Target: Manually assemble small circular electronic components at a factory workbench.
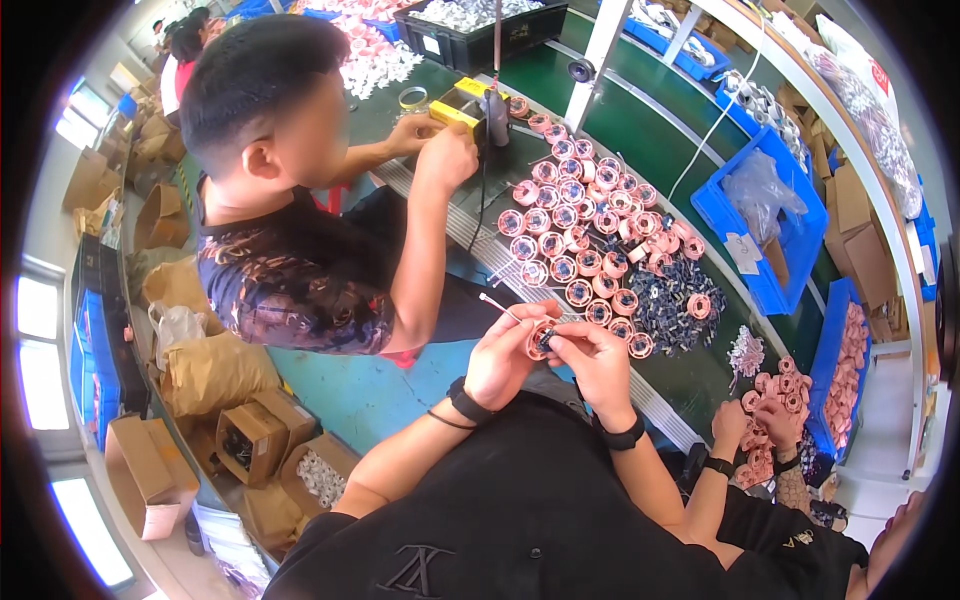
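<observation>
Between my hands is a round pink plastic housing (536, 346) with dark parts inside. A thin lead (500, 308) with a pale end sticks out from it to the upper left. My left hand (498, 362) grips the housing from the left, fingers wrapped round its side. From the right, my right hand (597, 362) pinches at the dark part in the housing's open face; its fingertips partly hide that part. Just beyond my hands, many similar pink housings (563, 268) lie on the green bench beside a heap of small dark parts (672, 308).
A co-worker (290, 200) at the left handles something by a yellow fixture (455, 115). At the right, another person's hands (765, 425) work over a pile of pink housings (790, 390). Blue bins (765, 225) stand along the far side; cardboard boxes (150, 475) lie at the left.
</observation>
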A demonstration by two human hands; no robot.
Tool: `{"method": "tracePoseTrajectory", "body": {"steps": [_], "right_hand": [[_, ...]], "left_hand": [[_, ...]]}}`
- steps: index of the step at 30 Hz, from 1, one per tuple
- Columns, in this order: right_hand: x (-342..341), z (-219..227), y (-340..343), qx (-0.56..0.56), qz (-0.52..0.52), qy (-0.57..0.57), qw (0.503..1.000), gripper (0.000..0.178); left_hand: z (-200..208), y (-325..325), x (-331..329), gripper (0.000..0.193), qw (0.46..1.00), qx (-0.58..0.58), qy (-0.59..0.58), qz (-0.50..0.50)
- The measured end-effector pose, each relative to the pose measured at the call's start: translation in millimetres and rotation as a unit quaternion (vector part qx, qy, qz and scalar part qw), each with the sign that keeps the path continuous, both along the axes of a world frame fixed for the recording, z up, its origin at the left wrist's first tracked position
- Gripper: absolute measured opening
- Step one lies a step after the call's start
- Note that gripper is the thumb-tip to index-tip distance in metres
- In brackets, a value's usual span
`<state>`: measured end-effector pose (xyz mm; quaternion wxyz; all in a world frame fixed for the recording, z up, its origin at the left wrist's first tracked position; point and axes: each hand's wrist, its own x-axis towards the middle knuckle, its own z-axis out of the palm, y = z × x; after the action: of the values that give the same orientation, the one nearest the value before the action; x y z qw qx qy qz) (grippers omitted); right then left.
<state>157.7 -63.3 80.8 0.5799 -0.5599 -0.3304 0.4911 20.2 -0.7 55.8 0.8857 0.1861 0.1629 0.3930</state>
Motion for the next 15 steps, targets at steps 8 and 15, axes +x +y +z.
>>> {"method": "tracePoseTrajectory", "body": {"steps": [8, 15], "right_hand": [[1, -2, -4, 0.005, -0.011, 0.004, 1.0, 0.017], [-4, 1, -5, 0.088, -0.06, -0.251, 0.962, 0.021]], "left_hand": [[4, -1, 3, 0.024, 0.999, 0.004, 0.013, -0.037], [10, -4, 6, 0.029, 0.999, 0.029, 0.014, -0.042]]}}
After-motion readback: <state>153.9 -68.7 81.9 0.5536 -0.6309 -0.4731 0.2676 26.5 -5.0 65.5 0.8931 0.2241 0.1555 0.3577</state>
